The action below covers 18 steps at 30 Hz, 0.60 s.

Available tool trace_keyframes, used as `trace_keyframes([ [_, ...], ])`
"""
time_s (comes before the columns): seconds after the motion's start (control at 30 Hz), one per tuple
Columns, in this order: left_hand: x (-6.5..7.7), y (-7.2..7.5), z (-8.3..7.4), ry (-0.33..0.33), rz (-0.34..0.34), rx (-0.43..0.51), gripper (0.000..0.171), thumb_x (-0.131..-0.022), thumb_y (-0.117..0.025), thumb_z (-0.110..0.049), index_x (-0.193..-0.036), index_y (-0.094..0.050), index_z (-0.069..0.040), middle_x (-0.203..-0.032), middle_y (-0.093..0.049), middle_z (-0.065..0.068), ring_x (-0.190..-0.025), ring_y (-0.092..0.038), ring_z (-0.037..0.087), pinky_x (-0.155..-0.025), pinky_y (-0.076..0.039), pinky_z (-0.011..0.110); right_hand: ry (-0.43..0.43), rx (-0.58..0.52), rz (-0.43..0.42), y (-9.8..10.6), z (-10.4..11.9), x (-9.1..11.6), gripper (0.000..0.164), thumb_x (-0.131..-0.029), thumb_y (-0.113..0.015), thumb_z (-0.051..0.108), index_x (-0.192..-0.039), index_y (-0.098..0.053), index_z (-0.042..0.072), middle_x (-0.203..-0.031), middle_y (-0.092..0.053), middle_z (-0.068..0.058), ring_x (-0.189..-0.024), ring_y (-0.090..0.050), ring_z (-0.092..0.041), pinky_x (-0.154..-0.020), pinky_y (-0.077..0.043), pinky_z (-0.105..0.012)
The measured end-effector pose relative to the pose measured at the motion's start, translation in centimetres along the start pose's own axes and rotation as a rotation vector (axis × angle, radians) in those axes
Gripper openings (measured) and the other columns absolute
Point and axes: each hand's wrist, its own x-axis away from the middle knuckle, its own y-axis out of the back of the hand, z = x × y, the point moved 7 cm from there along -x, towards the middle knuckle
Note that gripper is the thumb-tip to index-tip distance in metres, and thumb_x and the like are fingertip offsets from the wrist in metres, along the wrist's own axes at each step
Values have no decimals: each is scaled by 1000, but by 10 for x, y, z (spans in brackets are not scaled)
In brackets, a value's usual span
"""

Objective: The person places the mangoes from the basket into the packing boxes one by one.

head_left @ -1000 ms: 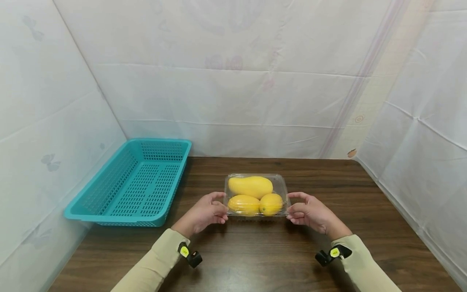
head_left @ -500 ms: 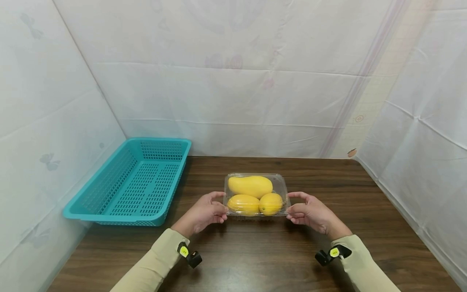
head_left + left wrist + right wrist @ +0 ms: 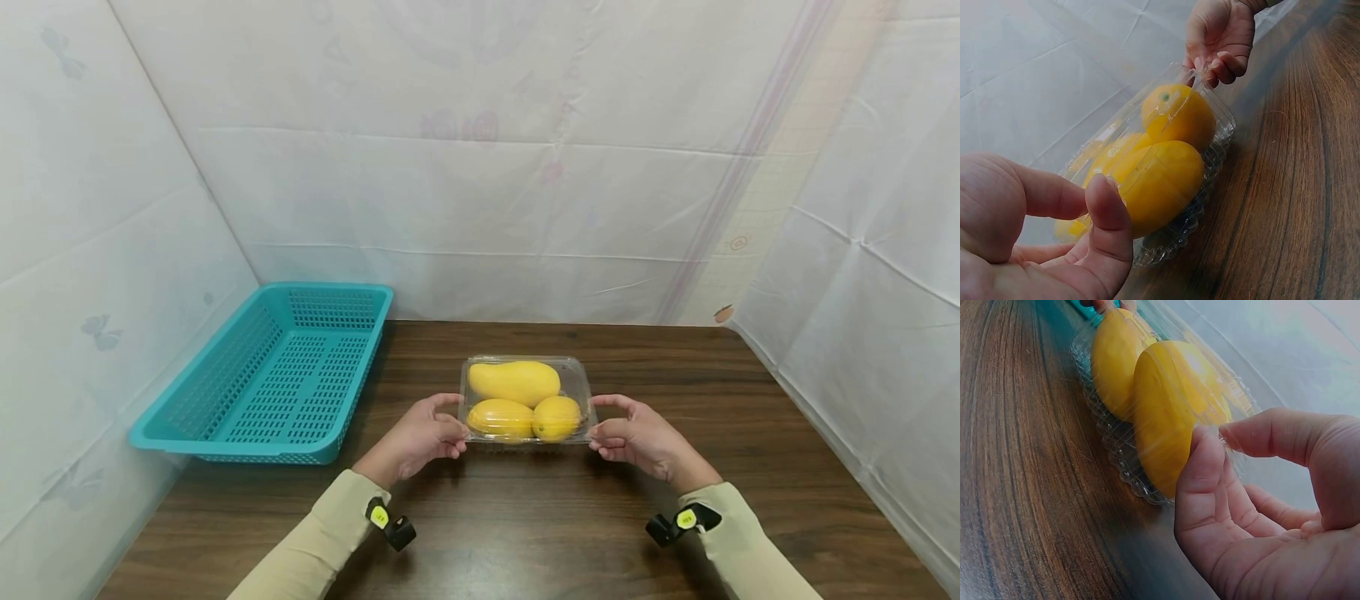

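Note:
A clear plastic clamshell box [image 3: 573,379] is at the middle of the table, its lid over three yellow, mango-like fruits. The long fruit [image 3: 516,382] lies at the back; a smaller oval fruit [image 3: 501,419] and a rounder one [image 3: 557,418] lie in front. My left hand [image 3: 424,438] pinches the box's left edge between thumb and fingers. On the opposite side, my right hand [image 3: 637,440] pinches the right edge the same way. Both wrist views show thumb and fingertip meeting at the clear rim [image 3: 1147,255]. Whether the box's underside touches the table cannot be made out.
A turquoise perforated basket [image 3: 300,375], with nothing in it, stands at the left against the wall sheet. White patterned sheets [image 3: 480,208] close off the back and both sides. Dark wood-grain table [image 3: 517,533] surrounds the box.

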Motion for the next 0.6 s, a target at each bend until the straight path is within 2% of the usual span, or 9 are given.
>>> trace_keyframes([
  [0.23,-3,1,2,-6,-4,-29,66,-94,-63,-1,-154,-35,-2,-86,-65,11,-70,-61,18,-66,-56,27,2,0,-6,1,-1,-1,70,-95,-64,3,-154,-25,0,-88,-72,-4,-75,-69,-12,-69,-59,-25],
  [0.6,0,2,-3,-26,-49,-189,60,-97,-65,-5,-151,-39,-1,-93,-68,19,-67,-63,20,-62,-58,30,5,63,-46,5,0,0,68,-95,-67,7,-152,-30,-1,-89,-73,-4,-74,-70,-12,-69,-60,-26],
])
